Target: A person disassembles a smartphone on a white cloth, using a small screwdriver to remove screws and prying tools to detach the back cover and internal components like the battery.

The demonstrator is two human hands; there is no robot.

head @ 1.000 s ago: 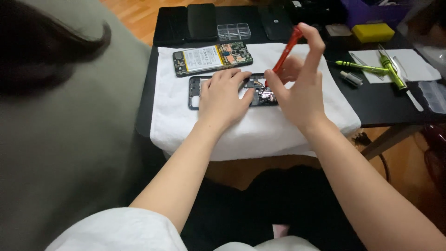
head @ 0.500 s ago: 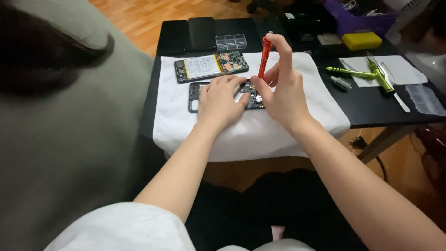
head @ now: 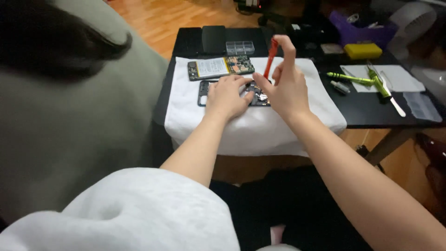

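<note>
Upper centre of frame, left to right. Left hand (head: 226, 96) lies flat, fingers spread, pinning the opened phone frame (head: 202, 93) on the white towel (head: 288, 125); nothing gripped. Just above it lies a second opened phone (head: 218, 68), battery exposed. Right hand (head: 284, 88) pinches the red screwdriver (head: 270, 58) near-upright, tip hidden at the frame's right end. Risk: a tilted driver may slip off the screw and gouge the board; freed screws could vanish into the towel.

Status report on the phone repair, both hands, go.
Left hand flat on the dark phone frame, pinning it to the white towel. Right hand holds the red screwdriver upright over the frame. Nothing blocking.
</note>
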